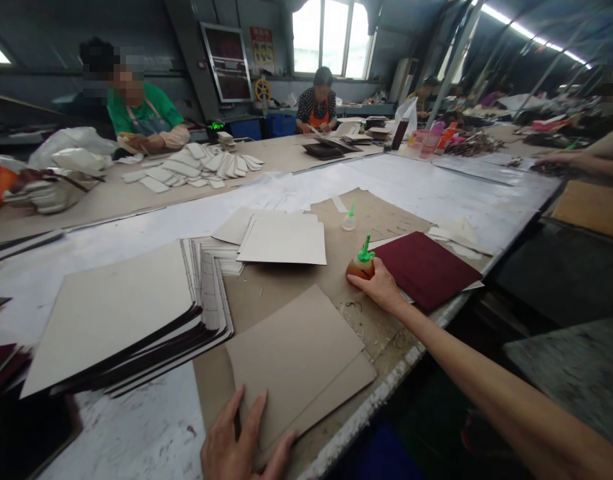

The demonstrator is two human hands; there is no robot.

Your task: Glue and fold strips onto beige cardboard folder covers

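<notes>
My right hand [381, 287] is wrapped round a squat glue bottle [361, 268] with a green nozzle and amber contents, at the table's right side. Spread fingers of my left hand [249, 437] rest on the near corner of two overlapping grey-brown boards [299, 353]. Just beyond the bottle lies a dark red sheet [429, 269] on top of white ones. A smaller clear bottle [349, 219] with a green tip stands farther back. Left of the boards is a fanned stack of pale, dark-backed panels [121, 300]; more white panels [284, 239] lie behind.
The table's rough front edge [366, 420] runs diagonally at my right. Across the table, a person in green [146, 113] sits behind a heap of white pieces [196, 163]. Another person in an orange apron [321, 107] works at the back. Pink bottles [431, 140] stand far right.
</notes>
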